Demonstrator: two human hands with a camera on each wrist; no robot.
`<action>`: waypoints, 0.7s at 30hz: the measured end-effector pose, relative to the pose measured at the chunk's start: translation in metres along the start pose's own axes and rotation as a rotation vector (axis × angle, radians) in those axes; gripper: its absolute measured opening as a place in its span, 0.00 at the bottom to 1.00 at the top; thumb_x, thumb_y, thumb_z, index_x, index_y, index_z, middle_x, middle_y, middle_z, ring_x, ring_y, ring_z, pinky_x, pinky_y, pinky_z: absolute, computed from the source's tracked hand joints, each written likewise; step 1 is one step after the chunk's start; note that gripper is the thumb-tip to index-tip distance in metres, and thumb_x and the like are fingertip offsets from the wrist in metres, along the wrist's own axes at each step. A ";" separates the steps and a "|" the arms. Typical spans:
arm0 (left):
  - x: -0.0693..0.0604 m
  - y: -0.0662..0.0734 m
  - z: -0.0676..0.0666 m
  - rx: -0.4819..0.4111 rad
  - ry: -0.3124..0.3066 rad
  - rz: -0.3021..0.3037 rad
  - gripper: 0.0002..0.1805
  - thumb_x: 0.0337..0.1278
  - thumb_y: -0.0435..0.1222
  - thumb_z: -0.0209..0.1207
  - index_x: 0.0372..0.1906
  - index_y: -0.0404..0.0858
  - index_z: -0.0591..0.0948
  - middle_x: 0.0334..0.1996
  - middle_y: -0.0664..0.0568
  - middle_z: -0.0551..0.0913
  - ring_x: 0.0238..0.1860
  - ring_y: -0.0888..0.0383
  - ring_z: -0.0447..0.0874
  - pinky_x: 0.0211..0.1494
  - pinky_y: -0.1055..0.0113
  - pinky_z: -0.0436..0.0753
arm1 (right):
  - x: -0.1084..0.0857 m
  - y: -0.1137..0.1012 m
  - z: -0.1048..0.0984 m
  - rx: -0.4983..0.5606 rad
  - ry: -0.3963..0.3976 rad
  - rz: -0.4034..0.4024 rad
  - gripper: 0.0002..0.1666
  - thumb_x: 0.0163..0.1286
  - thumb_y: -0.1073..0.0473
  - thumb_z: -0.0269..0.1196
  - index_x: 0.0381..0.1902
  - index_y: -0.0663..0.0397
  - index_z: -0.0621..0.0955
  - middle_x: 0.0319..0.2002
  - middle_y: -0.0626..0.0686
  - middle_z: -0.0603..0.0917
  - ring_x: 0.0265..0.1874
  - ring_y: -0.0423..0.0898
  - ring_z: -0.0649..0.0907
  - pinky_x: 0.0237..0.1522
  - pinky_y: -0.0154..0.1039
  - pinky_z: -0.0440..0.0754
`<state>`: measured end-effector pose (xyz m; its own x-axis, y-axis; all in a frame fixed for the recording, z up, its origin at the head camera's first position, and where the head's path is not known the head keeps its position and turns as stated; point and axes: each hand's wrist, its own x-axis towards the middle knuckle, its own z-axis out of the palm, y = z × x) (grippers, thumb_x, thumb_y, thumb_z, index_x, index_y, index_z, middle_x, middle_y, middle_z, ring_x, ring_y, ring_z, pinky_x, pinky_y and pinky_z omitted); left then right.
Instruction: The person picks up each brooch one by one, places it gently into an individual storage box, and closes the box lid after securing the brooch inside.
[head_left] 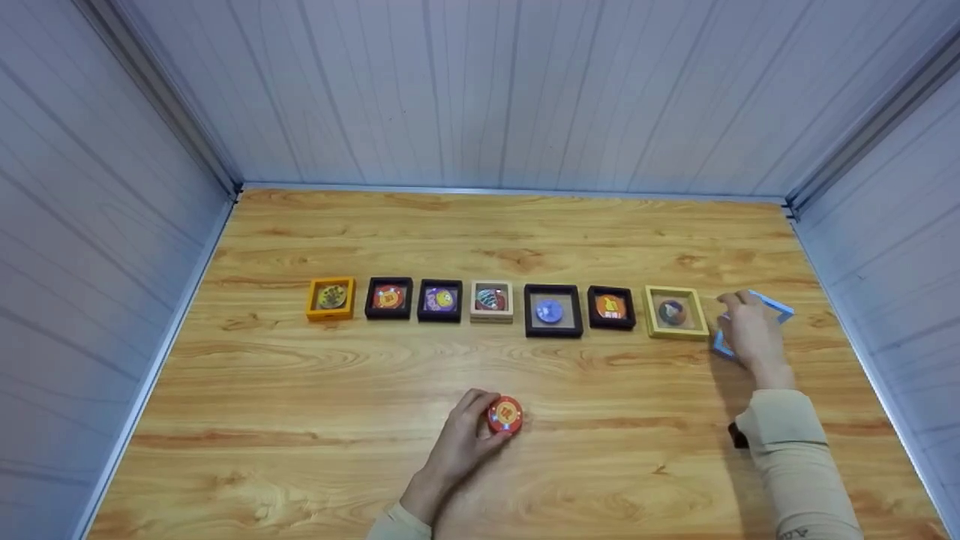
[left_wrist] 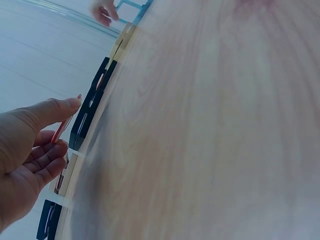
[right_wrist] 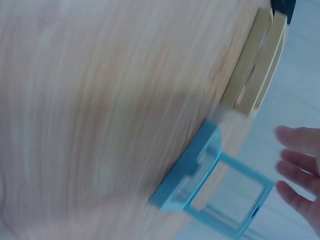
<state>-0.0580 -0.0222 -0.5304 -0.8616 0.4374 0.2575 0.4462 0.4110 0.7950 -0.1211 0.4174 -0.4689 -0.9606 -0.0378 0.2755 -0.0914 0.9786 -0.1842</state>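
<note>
My left hand [head_left: 457, 444] pinches a red round chip [head_left: 508, 415] with a gold centre between thumb and fingers, above the front middle of the table. In the left wrist view that chip [left_wrist: 61, 129] shows edge-on. At the right end of a row of small display frames, my right hand [head_left: 752, 335] is over a light blue display frame [head_left: 778, 306], partly hiding it. The right wrist view shows the blue frame [right_wrist: 187, 167] with its hinged half raised. There the fingers of the right hand [right_wrist: 304, 170] are spread loosely beside it, apart from the frame.
Several closed frames, each holding a round piece, line the table: an orange frame [head_left: 310, 301] at far left, black frames [head_left: 529, 324], a cream frame [head_left: 491, 319] and a pale yellow frame [head_left: 677, 334]. Pale panel walls [head_left: 480, 90] enclose the wooden table [head_left: 300, 450] at back and sides.
</note>
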 end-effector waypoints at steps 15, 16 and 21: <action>-0.001 0.001 -0.001 0.011 0.010 0.026 0.24 0.39 0.33 0.66 0.46 0.30 0.74 0.42 0.50 0.73 0.45 0.57 0.73 0.50 0.64 0.72 | -0.005 0.042 -0.020 0.021 -0.001 0.278 0.27 0.59 0.66 0.58 0.54 0.74 0.65 0.49 0.76 0.64 0.47 0.72 0.63 0.46 0.64 0.59; -0.001 0.002 -0.001 0.013 0.010 0.025 0.24 0.40 0.33 0.66 0.47 0.30 0.74 0.42 0.50 0.73 0.45 0.57 0.73 0.50 0.64 0.72 | -0.006 0.045 -0.020 0.022 -0.016 0.287 0.27 0.59 0.66 0.58 0.54 0.74 0.64 0.49 0.76 0.64 0.47 0.72 0.63 0.46 0.64 0.59; -0.001 0.003 -0.002 0.014 0.002 0.001 0.25 0.39 0.34 0.67 0.47 0.30 0.74 0.42 0.50 0.73 0.45 0.57 0.73 0.50 0.64 0.72 | -0.010 0.053 -0.018 0.008 -0.044 0.298 0.27 0.59 0.66 0.58 0.53 0.76 0.64 0.48 0.78 0.64 0.44 0.74 0.65 0.46 0.65 0.59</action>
<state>-0.0562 -0.0233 -0.5273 -0.8615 0.4363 0.2596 0.4505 0.4214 0.7870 -0.1114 0.4737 -0.4646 -0.9558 0.2418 0.1671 0.1942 0.9463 -0.2585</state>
